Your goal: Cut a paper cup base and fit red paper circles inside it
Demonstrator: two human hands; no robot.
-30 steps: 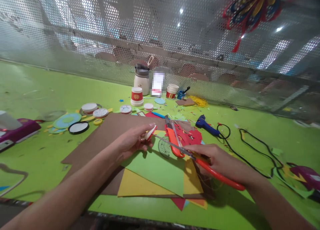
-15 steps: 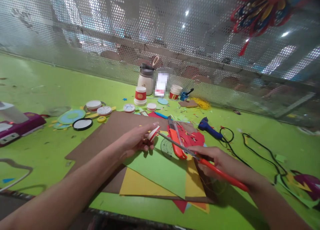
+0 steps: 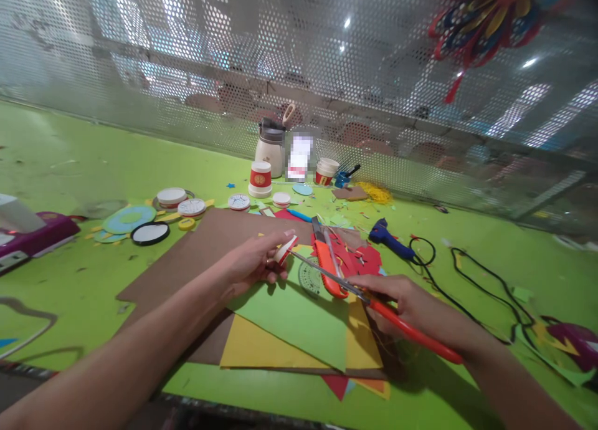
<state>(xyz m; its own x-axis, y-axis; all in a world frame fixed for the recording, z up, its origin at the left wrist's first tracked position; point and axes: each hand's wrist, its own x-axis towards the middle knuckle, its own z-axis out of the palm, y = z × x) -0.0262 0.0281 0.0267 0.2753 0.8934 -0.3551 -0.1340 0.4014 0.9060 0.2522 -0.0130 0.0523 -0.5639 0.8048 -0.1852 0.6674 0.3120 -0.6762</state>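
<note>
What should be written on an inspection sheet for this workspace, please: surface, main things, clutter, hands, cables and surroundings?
Surface: green table; brown card with green paper and yellow paper on top.
Main things: scissors, blade tip at the red edge of a small white disc; exact contact unclear.
Clutter: orange knife, red scraps, blue glue gun; paper cup farther back.
Hands: left hand holds the disc, right hand the scissors.
Cables: black cable looping at the right, pale cable at the left.
Surroundings: screen with holes; hanging ornament, upper right.
</note>
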